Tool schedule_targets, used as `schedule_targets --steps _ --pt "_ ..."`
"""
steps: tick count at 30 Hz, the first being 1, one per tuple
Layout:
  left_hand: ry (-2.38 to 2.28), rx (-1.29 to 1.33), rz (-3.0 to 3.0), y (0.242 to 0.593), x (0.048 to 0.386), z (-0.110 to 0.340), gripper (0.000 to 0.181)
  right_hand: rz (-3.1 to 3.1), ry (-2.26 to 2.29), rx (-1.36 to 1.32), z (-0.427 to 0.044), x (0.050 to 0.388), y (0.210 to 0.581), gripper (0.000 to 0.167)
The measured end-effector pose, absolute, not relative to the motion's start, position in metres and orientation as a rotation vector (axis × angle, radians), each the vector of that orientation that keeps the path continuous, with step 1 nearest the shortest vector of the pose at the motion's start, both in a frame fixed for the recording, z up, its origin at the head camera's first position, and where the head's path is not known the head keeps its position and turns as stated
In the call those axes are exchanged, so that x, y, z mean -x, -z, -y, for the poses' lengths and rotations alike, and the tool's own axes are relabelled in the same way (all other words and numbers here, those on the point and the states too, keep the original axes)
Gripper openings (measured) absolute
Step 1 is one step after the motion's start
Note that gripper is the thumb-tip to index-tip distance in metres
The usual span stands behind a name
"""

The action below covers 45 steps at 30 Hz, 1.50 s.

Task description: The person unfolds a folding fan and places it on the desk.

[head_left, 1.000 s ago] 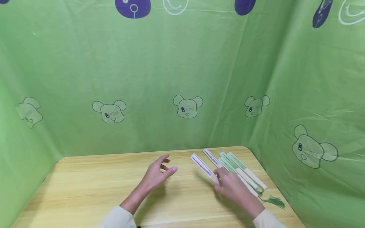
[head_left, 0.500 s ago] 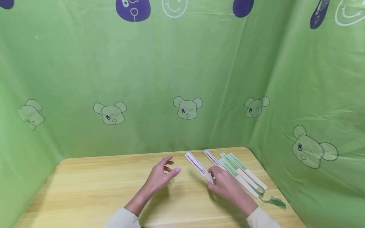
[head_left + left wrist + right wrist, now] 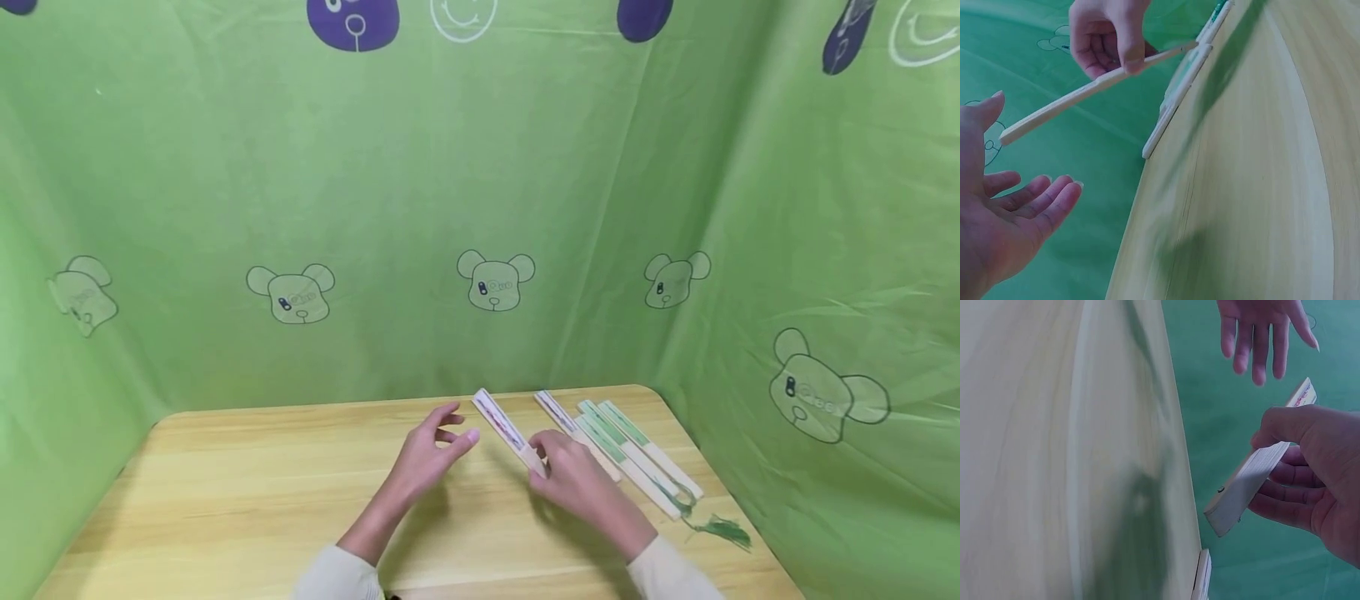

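Note:
My right hand (image 3: 581,477) pinches a folded fan (image 3: 498,419) between thumb and fingers, close to its plain wooden end. The fan's far half carries a purple and red pattern, and its tip slants up toward the back left. In the right wrist view the stacked sticks of the fan (image 3: 1254,472) and a small rivet show, held above the table. To the left, my left hand (image 3: 426,457) hovers with fingers spread and relaxed, holding nothing. The left wrist view shows the fan's end (image 3: 1029,125) near the left fingers (image 3: 1054,206) but apart from them.
Another purple-patterned folded fan (image 3: 557,412) lies on the wooden table (image 3: 262,492) at the right. Beside it lie several green-patterned folded fans (image 3: 626,425), with a green tassel (image 3: 723,531) at the near end. Green cloth (image 3: 405,192) hangs behind and along both sides.
My right hand has carried the fan leftward, away from the other fans, and its tip has risen a little. My left hand has shifted slightly right, bringing hand and fan closer together.

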<state>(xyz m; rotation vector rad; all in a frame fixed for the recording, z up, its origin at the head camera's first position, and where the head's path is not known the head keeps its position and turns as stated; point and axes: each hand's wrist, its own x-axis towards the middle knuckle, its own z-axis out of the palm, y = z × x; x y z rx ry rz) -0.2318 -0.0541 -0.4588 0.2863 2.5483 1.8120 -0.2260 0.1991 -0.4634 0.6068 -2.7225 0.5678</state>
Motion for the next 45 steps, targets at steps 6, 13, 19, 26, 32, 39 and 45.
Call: schedule_targets --steps 6,13,19,26,32,39,45 --pt "-1.946 -0.309 -2.431 0.461 0.231 0.051 0.072 2.7 -0.651 -0.671 -0.182 0.228 0.461 0.036" --pt "-2.129 -0.334 -2.254 0.463 0.23 0.049 0.06 2.68 -0.677 -0.728 -0.163 0.231 0.458 0.037" --pt "-2.229 -0.309 -2.166 0.458 0.228 0.052 0.053 2.699 -0.718 -0.745 -0.152 0.233 0.46 0.038" --pt "-2.344 -0.285 -2.092 0.454 0.226 0.051 0.043 2.69 -0.795 -0.745 -0.143 0.23 0.46 0.037" --pt "-2.416 -0.174 -2.125 0.455 0.221 0.049 0.036 2.689 -0.807 -0.752 -0.135 0.226 0.461 0.028" --pt "-2.488 -0.036 -2.125 0.457 0.215 0.05 0.033 2.695 -0.786 -0.792 -0.127 0.221 0.463 0.026" --pt "-2.51 0.01 -2.128 0.454 0.212 0.056 0.03 2.704 -0.805 -0.823 -0.123 0.219 0.464 0.028"
